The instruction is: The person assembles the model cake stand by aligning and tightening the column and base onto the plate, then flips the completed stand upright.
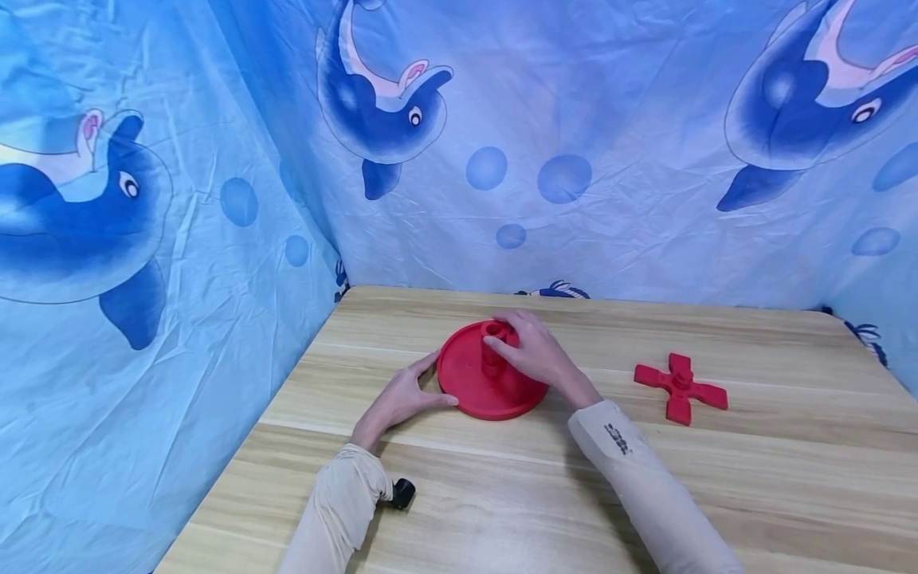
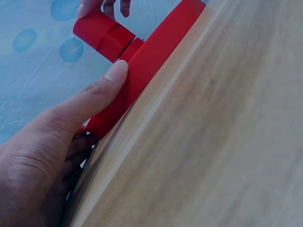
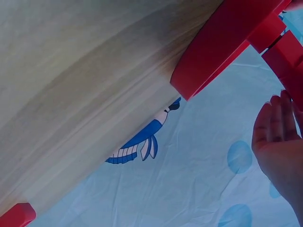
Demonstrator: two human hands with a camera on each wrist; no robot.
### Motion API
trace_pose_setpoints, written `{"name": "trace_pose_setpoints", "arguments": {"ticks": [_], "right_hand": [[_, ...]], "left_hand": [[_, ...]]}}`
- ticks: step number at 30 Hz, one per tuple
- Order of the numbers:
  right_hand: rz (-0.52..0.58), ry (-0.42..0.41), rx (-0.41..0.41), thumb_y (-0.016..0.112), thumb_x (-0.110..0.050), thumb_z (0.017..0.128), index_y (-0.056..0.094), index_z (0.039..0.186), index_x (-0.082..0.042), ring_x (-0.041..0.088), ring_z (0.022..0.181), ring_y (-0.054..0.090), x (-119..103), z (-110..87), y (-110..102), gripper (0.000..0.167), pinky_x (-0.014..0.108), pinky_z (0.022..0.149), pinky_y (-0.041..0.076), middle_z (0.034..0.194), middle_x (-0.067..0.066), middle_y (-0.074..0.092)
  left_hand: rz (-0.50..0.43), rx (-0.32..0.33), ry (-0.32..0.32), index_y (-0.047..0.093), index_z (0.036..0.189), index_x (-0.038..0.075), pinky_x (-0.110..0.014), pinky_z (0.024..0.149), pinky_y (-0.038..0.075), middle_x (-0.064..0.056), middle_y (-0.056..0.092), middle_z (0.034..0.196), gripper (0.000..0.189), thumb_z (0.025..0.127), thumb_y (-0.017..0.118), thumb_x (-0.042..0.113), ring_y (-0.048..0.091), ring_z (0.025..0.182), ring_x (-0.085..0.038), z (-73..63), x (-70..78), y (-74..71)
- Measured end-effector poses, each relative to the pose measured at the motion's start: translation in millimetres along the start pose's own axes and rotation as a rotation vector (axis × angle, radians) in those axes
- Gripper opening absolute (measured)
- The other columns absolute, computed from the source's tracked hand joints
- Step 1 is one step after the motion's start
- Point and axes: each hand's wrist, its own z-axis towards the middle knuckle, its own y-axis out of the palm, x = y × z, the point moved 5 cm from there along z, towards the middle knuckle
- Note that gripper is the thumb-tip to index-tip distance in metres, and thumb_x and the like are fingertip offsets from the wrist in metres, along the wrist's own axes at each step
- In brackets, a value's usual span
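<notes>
A round red base point(image 1: 459, 371) with a raised rim lies on the wooden table. My left hand point(image 1: 402, 399) holds its left side, thumb at the near rim and fingers further round the edge. From the middle of the base rises a red hollow cylinder point(image 1: 492, 363), which my right hand point(image 1: 534, 348) grips near the top. In the left wrist view, the cylinder point(image 2: 102, 35) sits on a narrower stub, with a thin dark seam between the two. The right wrist view shows the right fingers point(image 3: 277, 120) beside the cylinder.
A red four-armed cross piece point(image 1: 680, 388) with a central knob lies on the table to the right. Blue dolphin-print curtains point(image 1: 459, 231) hang behind the table and along its sides. A small black object point(image 1: 403, 493) is at the left sleeve's cuff.
</notes>
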Motion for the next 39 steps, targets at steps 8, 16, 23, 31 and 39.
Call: {"name": "trace_pose_setpoints", "arguments": {"ticks": [8,16,23,31,39], "right_hand": [[0.004,0.005,-0.004,0.072,-0.028,0.098,0.059,0.146,-0.01,0.032,0.129,0.051,-0.4,-0.4,-0.1,0.053,0.05,0.092,0.058,0.141,0.012,0.057],[-0.009,0.027,0.005,0.076,-0.034,0.096,0.059,0.144,-0.008,0.031,0.125,0.052,-1.0,1.5,0.1,0.057,0.048,0.09,0.059,0.136,0.012,0.059],[-0.007,0.02,-0.019,0.072,-0.029,0.098,0.058,0.147,-0.01,0.032,0.132,0.049,-2.0,1.2,1.8,0.054,0.051,0.092,0.058,0.144,0.013,0.055],[-0.01,0.036,0.013,0.074,-0.034,0.097,0.06,0.144,-0.008,0.031,0.126,0.052,0.5,1.6,2.4,0.055,0.048,0.09,0.059,0.137,0.012,0.058],[0.006,0.011,0.015,0.072,-0.028,0.099,0.06,0.145,-0.008,0.033,0.131,0.051,-0.3,1.1,1.8,0.052,0.051,0.095,0.057,0.143,0.014,0.056]], "left_hand": [[-0.002,-0.003,0.001,0.039,0.162,0.023,-0.052,0.117,0.036,-0.005,0.043,0.16,0.104,0.076,0.09,0.053,0.037,0.148,-0.028,0.8,-0.6,0.4],[0.001,-0.008,0.008,0.039,0.162,0.023,-0.051,0.117,0.035,-0.004,0.043,0.16,0.103,0.077,0.09,0.052,0.037,0.148,-0.027,1.1,-1.2,0.5],[-0.009,-0.004,0.002,0.039,0.162,0.023,-0.052,0.117,0.035,-0.004,0.043,0.16,0.103,0.077,0.09,0.051,0.037,0.148,-0.028,-0.4,-0.1,0.0],[-0.009,-0.006,-0.001,0.039,0.162,0.023,-0.052,0.117,0.036,-0.004,0.043,0.16,0.103,0.077,0.09,0.052,0.037,0.148,-0.028,-0.7,0.1,0.1],[-0.007,-0.004,0.005,0.039,0.162,0.023,-0.051,0.118,0.035,-0.003,0.043,0.16,0.103,0.077,0.09,0.052,0.037,0.148,-0.027,-0.9,0.8,-0.4]]}}
